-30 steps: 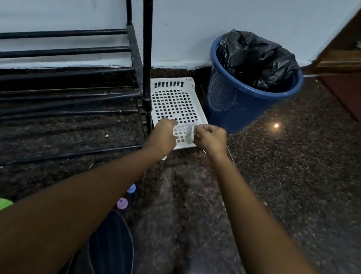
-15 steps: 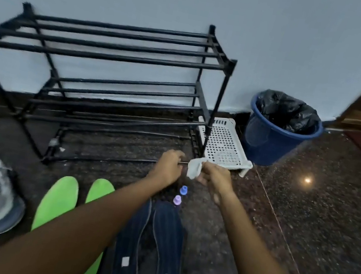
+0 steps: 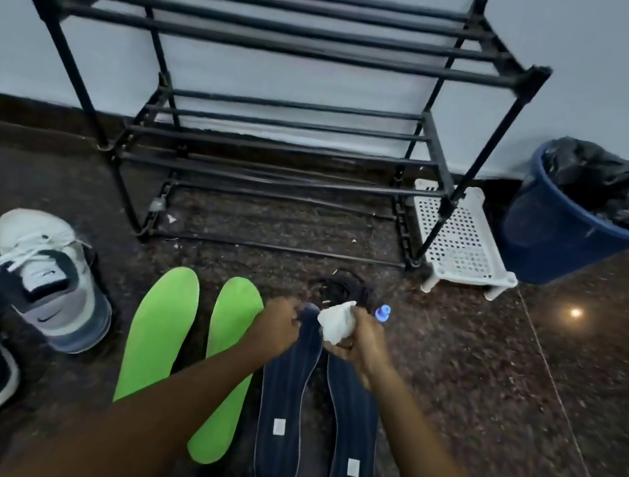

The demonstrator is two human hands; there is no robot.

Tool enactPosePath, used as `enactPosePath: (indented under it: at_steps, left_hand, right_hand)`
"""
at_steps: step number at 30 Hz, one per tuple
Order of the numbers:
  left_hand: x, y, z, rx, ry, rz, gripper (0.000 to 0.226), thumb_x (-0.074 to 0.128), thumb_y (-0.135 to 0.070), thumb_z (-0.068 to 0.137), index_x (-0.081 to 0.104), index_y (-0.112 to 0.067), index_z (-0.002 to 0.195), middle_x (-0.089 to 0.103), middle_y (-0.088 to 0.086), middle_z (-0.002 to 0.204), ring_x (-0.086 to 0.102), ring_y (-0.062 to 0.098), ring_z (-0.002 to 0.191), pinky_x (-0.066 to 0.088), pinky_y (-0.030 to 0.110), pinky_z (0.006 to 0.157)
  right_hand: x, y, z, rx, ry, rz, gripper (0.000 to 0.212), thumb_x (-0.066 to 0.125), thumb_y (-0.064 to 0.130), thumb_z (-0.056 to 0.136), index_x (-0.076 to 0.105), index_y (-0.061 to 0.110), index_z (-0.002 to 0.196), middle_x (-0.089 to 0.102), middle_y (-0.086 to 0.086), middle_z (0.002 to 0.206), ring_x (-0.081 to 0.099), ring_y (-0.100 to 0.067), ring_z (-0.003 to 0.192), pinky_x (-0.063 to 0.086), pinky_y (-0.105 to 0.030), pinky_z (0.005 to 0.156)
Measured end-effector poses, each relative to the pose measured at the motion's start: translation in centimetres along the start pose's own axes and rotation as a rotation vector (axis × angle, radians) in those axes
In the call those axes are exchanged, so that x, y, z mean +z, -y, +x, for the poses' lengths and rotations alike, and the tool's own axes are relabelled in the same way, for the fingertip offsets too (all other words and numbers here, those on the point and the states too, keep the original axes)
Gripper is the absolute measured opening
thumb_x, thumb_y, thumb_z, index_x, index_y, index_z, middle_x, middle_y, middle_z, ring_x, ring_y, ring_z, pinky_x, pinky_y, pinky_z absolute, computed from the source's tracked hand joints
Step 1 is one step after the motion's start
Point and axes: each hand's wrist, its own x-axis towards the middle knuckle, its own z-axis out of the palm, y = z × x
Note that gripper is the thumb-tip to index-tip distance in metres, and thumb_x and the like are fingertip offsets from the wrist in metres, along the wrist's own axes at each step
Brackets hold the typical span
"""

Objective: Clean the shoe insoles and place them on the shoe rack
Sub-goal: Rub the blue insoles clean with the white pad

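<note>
I take this as the start of the wiping step. All four insoles lie flat on the speckled stone floor, just in front of the shoe rack (image 3: 279, 45), and none is on it yet.

My right hand (image 3: 363, 345) is clamped round a crumpled white cloth (image 3: 335, 322), soft and bunched. My left hand (image 3: 276, 328) sits curled at the toe of the left navy insole (image 3: 284, 401); I cannot tell whether it actually pinches it. For the next move I'd steady that toe and draw the cloth down its length.

That insole and the right navy insole (image 3: 350, 434) look thin and finely ribbed, each with a small white label near the heel. The green insoles (image 3: 157, 336) look smooth and foamy. The rack is black tubing with gaps, so I'd lay each insole across several bars.
</note>
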Motion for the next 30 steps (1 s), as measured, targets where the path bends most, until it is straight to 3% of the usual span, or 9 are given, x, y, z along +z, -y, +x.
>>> enactPosePath:
  at_steps: [2, 5, 10, 13, 17, 20, 24, 30]
  left_hand:
    - [1.4, 1.7, 0.6, -0.035, 0.017, -0.006, 0.028, 0.046, 0.002, 0.092, 0.058, 0.007, 0.118, 0.060, 0.026, 0.119, 0.056, 0.036, 0.109, 0.039, 0.032, 0.084]
    - [3.2, 3.7, 1.2, -0.069, 0.031, 0.000, 0.033, 0.047, 0.003, 0.093, 0.055, 0.006, 0.124, 0.056, 0.025, 0.126, 0.052, 0.035, 0.117, 0.036, 0.030, 0.092]
    - [5.2, 6.0, 1.7, -0.097, 0.037, 0.054, 0.032, 0.048, 0.003, 0.091, 0.055, 0.005, 0.123, 0.049, 0.023, 0.128, 0.050, 0.034, 0.117, 0.035, 0.031, 0.094]
    - [6.1, 6.6, 1.7, -0.106, 0.028, 0.100, 0.032, 0.049, 0.004, 0.091, 0.056, 0.002, 0.122, 0.046, 0.020, 0.130, 0.049, 0.031, 0.117, 0.034, 0.029, 0.096]
    - [7.1, 6.5, 1.6, -0.110, -0.014, 0.125, 0.034, 0.051, 0.007, 0.088, 0.058, -0.003, 0.120, 0.043, 0.016, 0.132, 0.049, 0.028, 0.117, 0.037, 0.027, 0.096]
    - [7.5, 6.1, 1.5, -0.135, -0.074, 0.106, 0.035, 0.053, 0.010, 0.086, 0.058, -0.003, 0.118, 0.041, 0.015, 0.133, 0.046, 0.027, 0.117, 0.037, 0.029, 0.098]
    - [7.6, 5.9, 1.3, -0.174, -0.147, 0.035, 0.041, 0.049, 0.016, 0.083, 0.056, -0.001, 0.119, 0.040, 0.015, 0.133, 0.046, 0.029, 0.116, 0.037, 0.027, 0.096]
    - [6.9, 6.1, 1.5, -0.301, -0.220, -0.141, 0.041, 0.056, 0.011, 0.084, 0.051, 0.004, 0.124, 0.048, 0.022, 0.125, 0.051, 0.036, 0.110, 0.040, 0.036, 0.090]
  right_hand:
    - [0.1, -1.5, 1.3, -0.027, -0.029, -0.079, 0.024, 0.051, 0.027, 0.094, 0.061, 0.005, 0.095, 0.065, -0.012, 0.087, 0.061, -0.020, 0.076, 0.055, -0.027, 0.055]
    - [0.3, -4.0, 2.9, -0.081, -0.092, -0.192, 0.024, 0.061, 0.006, 0.087, 0.058, -0.007, 0.107, 0.059, -0.015, 0.093, 0.057, -0.015, 0.068, 0.050, -0.017, 0.045]
    - [0.3, -7.7, 4.9, -0.180, -0.234, -0.523, 0.021, 0.066, 0.004, 0.081, 0.066, -0.009, 0.097, 0.066, -0.016, 0.088, 0.062, -0.025, 0.078, 0.050, -0.031, 0.067]
    - [0.3, -8.7, 5.1, -0.170, -0.290, -0.705, 0.022, 0.068, 0.013, 0.081, 0.066, -0.007, 0.089, 0.065, -0.011, 0.083, 0.058, -0.019, 0.076, 0.042, -0.026, 0.062]
    - [0.5, -9.5, 4.5, -0.233, -0.285, -0.852, 0.018, 0.064, 0.017, 0.085, 0.067, 0.002, 0.094, 0.065, -0.014, 0.092, 0.062, -0.025, 0.082, 0.046, -0.031, 0.065]
    - [0.9, -9.3, 3.8, -0.257, -0.274, -0.851, 0.015, 0.061, 0.013, 0.087, 0.069, 0.001, 0.094, 0.065, -0.015, 0.090, 0.056, -0.017, 0.073, 0.038, -0.024, 0.057]
    - [0.9, -8.7, 3.5, -0.260, -0.262, -0.670, 0.013, 0.062, 0.004, 0.085, 0.067, -0.006, 0.092, 0.064, -0.011, 0.082, 0.050, -0.007, 0.062, 0.035, -0.006, 0.044]
    - [0.3, -8.3, 3.1, -0.235, -0.237, -0.568, 0.010, 0.066, 0.002, 0.081, 0.069, -0.008, 0.083, 0.060, -0.003, 0.069, 0.045, -0.003, 0.054, 0.036, -0.006, 0.045]
